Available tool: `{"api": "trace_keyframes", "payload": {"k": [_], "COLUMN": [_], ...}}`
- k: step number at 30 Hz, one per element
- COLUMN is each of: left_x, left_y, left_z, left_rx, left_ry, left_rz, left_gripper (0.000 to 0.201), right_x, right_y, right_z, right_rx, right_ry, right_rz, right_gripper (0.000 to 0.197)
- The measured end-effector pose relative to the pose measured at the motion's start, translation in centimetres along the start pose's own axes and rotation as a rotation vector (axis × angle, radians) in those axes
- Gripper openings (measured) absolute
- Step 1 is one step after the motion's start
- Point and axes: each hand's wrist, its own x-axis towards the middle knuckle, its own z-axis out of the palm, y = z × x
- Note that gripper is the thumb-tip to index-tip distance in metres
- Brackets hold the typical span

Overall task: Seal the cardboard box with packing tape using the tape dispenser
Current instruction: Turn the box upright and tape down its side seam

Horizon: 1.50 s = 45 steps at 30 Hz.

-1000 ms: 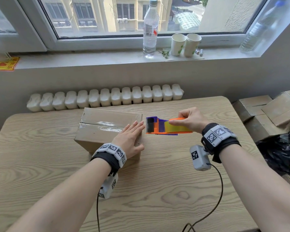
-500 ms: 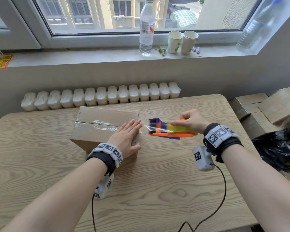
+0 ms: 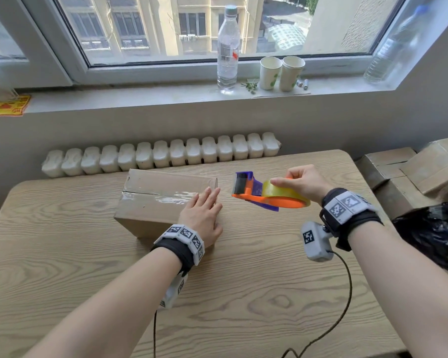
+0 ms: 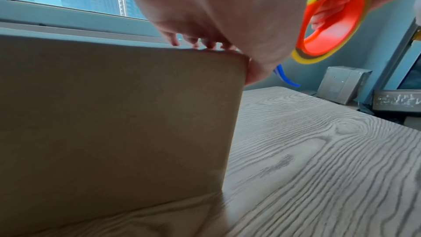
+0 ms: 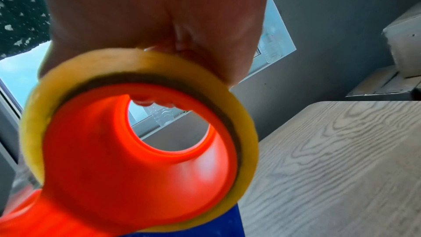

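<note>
A brown cardboard box (image 3: 155,200) lies on the wooden table (image 3: 243,293), with shiny clear tape along its top seam. My left hand (image 3: 203,215) rests flat on the box's right end, fingers straight; the left wrist view shows the box side (image 4: 114,123) and my fingertips (image 4: 193,42) over its top edge. My right hand (image 3: 299,183) grips the orange and purple tape dispenser (image 3: 259,195) with its yellowish tape roll (image 5: 141,114), held in the air just right of the box. The dispenser's head points at the box and stands apart from it.
A radiator (image 3: 161,156) runs behind the table. On the windowsill stand a water bottle (image 3: 228,47) and two paper cups (image 3: 282,73). Stacked cardboard boxes (image 3: 411,171) and a black plastic bag (image 3: 432,233) lie right of the table. Wrist camera cables (image 3: 344,293) trail over the table's front.
My right hand has lifted the dispenser a little up and to the right, away from the box. The strip of tape stretched towards the box no longer shows. My left hand stays on the box.
</note>
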Motion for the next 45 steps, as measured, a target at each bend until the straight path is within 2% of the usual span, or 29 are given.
{"api": "trace_keyframes", "payload": {"k": [5, 9, 13, 16, 20, 24, 32, 38, 42, 45], "left_x": [0.0, 0.0, -0.9, -2.4, -3.4, -3.9, -5.5, -5.9, -6.0, -6.1], "left_y": [0.4, 0.3, -0.4, -1.0, -1.4, -1.9, -3.9, -6.4, -7.4, -6.8], "left_z": [0.0, 0.2, 0.1, 0.3, 0.7, 0.6, 0.7, -0.8, -1.5, -2.3], "left_rx": [0.023, -0.028, -0.132, -0.157, -0.143, -0.198, -0.167, -0.164, -0.197, -0.218], "left_ry": [-0.02, -0.032, 0.004, 0.056, 0.064, 0.063, 0.024, -0.058, -0.024, 0.072], "left_rz": [-0.031, -0.041, 0.01, -0.03, -0.068, -0.025, 0.027, 0.08, 0.104, 0.066], "left_gripper": [0.061, 0.049, 0.077, 0.084, 0.081, 0.075, 0.063, 0.089, 0.084, 0.061], "right_x": [0.0, 0.2, 0.1, 0.1, 0.2, -0.1, -0.9, -1.1, -1.6, -2.1], "right_y": [1.2, 2.3, 2.8, 3.1, 3.6, 3.7, 4.2, 3.6, 2.4, 0.9], "right_z": [0.7, 1.5, 2.2, 2.4, 3.0, 3.4, 4.0, 3.4, 2.8, 2.6], "right_rx": [0.015, 0.022, 0.056, 0.048, 0.036, 0.069, 0.076, 0.069, 0.08, 0.083], "right_ry": [0.026, 0.04, 0.042, 0.056, 0.08, 0.09, 0.107, 0.139, 0.155, 0.115], "right_rz": [0.045, 0.077, 0.097, 0.125, 0.141, 0.156, 0.188, 0.179, 0.132, 0.089], "right_gripper": [0.036, 0.036, 0.037, 0.041, 0.043, 0.042, 0.04, 0.038, 0.04, 0.038]}}
